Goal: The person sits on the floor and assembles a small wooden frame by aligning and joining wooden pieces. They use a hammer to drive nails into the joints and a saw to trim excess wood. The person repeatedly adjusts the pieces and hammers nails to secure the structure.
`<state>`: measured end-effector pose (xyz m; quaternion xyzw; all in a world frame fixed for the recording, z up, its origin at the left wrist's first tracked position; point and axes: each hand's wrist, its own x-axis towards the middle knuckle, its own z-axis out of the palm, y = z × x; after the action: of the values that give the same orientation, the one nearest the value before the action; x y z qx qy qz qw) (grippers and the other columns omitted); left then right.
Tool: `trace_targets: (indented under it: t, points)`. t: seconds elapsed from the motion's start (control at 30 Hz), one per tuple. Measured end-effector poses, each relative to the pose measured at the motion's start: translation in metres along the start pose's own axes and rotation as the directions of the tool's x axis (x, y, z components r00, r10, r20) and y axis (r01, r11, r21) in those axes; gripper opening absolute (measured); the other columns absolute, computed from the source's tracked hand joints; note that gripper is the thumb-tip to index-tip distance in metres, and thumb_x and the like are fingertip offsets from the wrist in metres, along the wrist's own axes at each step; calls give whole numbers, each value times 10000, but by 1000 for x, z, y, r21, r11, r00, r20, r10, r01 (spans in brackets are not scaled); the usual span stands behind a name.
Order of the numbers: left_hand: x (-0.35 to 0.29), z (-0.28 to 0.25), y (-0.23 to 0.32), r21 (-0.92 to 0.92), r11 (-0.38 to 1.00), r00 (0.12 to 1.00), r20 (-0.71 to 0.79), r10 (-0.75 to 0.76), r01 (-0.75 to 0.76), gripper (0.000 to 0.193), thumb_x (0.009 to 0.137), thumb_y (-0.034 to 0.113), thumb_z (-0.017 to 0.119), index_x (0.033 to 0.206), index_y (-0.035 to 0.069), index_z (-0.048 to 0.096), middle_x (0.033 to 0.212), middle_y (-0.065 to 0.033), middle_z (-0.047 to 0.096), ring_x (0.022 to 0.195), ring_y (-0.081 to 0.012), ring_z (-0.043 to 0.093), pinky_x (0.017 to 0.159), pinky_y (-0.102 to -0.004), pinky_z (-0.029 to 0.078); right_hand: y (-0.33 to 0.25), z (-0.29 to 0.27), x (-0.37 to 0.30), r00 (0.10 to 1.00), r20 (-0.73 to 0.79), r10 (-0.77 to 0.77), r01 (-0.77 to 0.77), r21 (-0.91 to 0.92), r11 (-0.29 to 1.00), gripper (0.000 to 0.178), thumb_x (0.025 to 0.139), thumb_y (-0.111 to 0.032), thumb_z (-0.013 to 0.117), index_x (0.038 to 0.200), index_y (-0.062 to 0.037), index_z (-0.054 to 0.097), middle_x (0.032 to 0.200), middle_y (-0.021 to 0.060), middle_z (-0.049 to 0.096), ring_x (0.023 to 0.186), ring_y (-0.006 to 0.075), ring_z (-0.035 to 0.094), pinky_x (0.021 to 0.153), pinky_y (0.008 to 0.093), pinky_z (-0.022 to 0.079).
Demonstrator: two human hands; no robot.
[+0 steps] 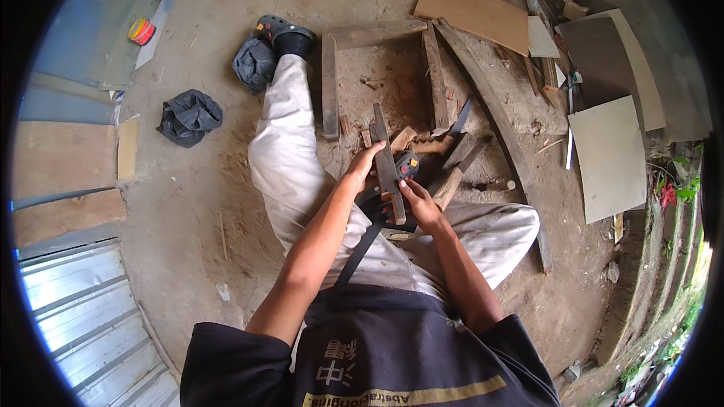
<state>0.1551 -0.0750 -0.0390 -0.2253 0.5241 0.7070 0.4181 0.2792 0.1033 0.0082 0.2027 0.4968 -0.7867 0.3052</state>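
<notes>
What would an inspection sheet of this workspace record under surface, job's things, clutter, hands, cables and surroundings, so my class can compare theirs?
Surface: dusty floor, strewn with wood scraps
Job's things: wooden bar, held up
Clutter: crumpled black bag at left; wooden frame ahead; long plank at right
Hands: left hand grips the bar; right hand by its near end, contact unclear
Cables: nothing seen
Surroundings: ribbed metal panel lower left; green leaves far right

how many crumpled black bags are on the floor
2: one bag lies on the floor to the left, the other bag beside the shoe on the outstretched leg.
</notes>
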Motion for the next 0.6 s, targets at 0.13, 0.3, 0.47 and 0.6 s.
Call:
trace_targets:
  t: [0.13,0.3,0.47,0.6]
  points:
    - [1,5,0,23,993,992,-46,118,-117,523,885,569,683,1058,76,705,971,-98,733,868,-232,720,870,-398,559,-7,4,-4,1000,17,-8,8,-30,1000,676,1042,-504,565,1465,3,423,1219,188,704,1003,302,731,813,464,621]
    - [-6,7,1,2,995,995,36,97,-97,545,895,561,680,1109,60,693,1008,-112,733,889,-237,725,855,-400,571,-9,5,-7,1000,24,-4,5,-39,999,684,1034,-486,590,1462,17,414,1221,190,705,996,286,734,802,460,624]
    - [-10,7,5,-47,996,994,68,81,-78,510,894,540,705,1116,82,684,1000,-90,728,857,-220,718,796,-403,593,-6,4,-4,999,51,-17,19,-34,999,698,1025,-484,607,1464,19,404,1210,188,711,997,275,734,760,443,628]
    - [-10,7,5,-14,997,996,44,81,-80,537,902,548,699,1132,63,690,1007,-108,731,879,-236,724,837,-398,586,-8,5,-4,1000,17,19,-18,-42,999,746,1024,-499,602,1505,23,373,1245,200,700,1045,309,724,797,456,625]
